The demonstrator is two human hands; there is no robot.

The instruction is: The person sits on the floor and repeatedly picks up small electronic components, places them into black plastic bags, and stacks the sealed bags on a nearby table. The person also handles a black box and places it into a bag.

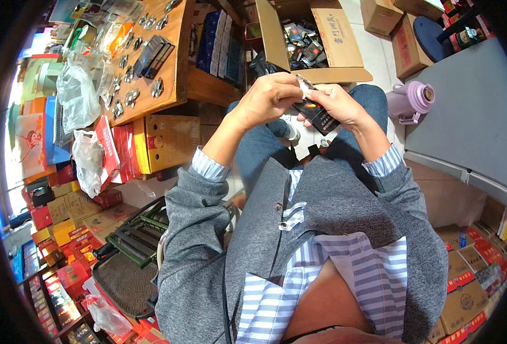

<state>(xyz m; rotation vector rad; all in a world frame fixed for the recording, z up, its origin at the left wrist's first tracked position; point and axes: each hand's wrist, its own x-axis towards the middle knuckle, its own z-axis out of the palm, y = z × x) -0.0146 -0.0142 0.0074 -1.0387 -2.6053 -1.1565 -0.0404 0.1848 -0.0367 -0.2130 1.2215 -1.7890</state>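
Above my knees, my right hand [338, 106] holds a small black printed packet [320, 118] tilted between thumb and fingers. My left hand [272, 96] has its fingers bent and pinched at the packet's upper end, where a pale, shiny piece shows; the fingers partly hide this end. Just beyond the hands stands an open cardboard box [343, 43] with many small dark packs [307, 45] inside. To the left, on a wooden table [173, 92], lie several small silver-and-black pieces [131, 98] in little clusters, beside a stack of flat black boxes [153, 56].
Clear plastic bags [79, 94] cover the table's left part. A lilac thermos jug [410, 101] stands right of my knee, near a grey surface [468, 112]. Cardboard cartons [412, 47] stand at the back right. A folding chair [126, 275] is at my left.
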